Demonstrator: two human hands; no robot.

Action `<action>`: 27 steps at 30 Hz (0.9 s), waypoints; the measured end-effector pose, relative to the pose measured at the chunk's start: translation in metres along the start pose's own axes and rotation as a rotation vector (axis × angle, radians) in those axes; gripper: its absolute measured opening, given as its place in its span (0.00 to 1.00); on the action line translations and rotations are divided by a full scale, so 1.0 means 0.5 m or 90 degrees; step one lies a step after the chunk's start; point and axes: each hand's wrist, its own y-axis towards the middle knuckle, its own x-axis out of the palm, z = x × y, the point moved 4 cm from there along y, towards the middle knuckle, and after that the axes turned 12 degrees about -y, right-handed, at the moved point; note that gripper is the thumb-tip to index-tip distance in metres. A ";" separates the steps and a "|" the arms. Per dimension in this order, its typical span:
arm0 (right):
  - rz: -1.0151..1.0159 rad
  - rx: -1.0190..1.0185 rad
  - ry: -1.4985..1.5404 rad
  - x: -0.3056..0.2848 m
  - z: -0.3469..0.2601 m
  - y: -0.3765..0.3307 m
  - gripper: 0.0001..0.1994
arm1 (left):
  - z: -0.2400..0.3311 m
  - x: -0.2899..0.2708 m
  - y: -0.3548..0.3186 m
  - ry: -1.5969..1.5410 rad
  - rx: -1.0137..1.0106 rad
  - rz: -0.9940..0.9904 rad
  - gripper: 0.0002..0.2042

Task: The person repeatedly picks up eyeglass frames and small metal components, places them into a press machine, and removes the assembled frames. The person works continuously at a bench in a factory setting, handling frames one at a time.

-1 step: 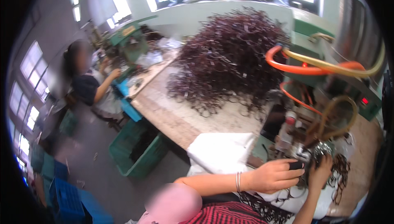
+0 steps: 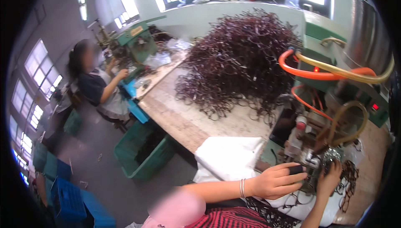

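Both my hands are at the work head of a green bench machine (image 2: 321, 56) at the right. My left hand (image 2: 273, 182) reaches in from the left, fingers bent and pressed together, with a black cover on one finger. Its fingertips are close to the metal fixture (image 2: 310, 160); what they pinch, if anything, is too small to tell. My right hand (image 2: 329, 180) comes up from below, fingers curled beside shiny metal shavings (image 2: 333, 154). What lies in its grip is hidden. Dark, thin looped pieces like eyeglass frames (image 2: 348, 182) lie right of it, with others below my hands.
A large heap of similar dark brown frames (image 2: 246, 56) covers the back of the table (image 2: 167, 119). A white sheet (image 2: 225, 155) lies near my left forearm. Orange hose (image 2: 286, 67) loops off the machine. A green bin (image 2: 125, 161) stands on the floor; a co-worker (image 2: 94, 77) sits farther left.
The whole view has shifted slightly, so the scene sits a little farther right and lower. My hands stay at the fixture with almost the same finger pose.
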 end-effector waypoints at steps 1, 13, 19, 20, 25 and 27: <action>0.002 -0.004 0.009 -0.004 -0.001 0.000 0.14 | -0.001 -0.022 -0.034 0.092 0.000 0.051 0.09; -0.021 0.117 0.275 0.017 0.006 0.026 0.09 | -0.507 -0.176 -0.206 0.436 -0.846 0.055 0.16; 0.136 0.151 0.335 0.017 0.085 -0.058 0.09 | -0.448 -0.203 -0.278 0.298 -0.855 0.024 0.12; 0.115 0.123 0.301 0.007 0.100 -0.064 0.09 | -0.423 -0.218 -0.286 0.164 -0.885 0.157 0.13; -0.039 0.335 0.602 0.046 0.043 -0.009 0.09 | -0.324 -0.233 -0.285 -0.188 -0.853 0.426 0.09; -0.042 0.408 0.732 0.014 -0.012 0.025 0.08 | -0.300 -0.203 -0.298 -0.238 -0.826 0.497 0.09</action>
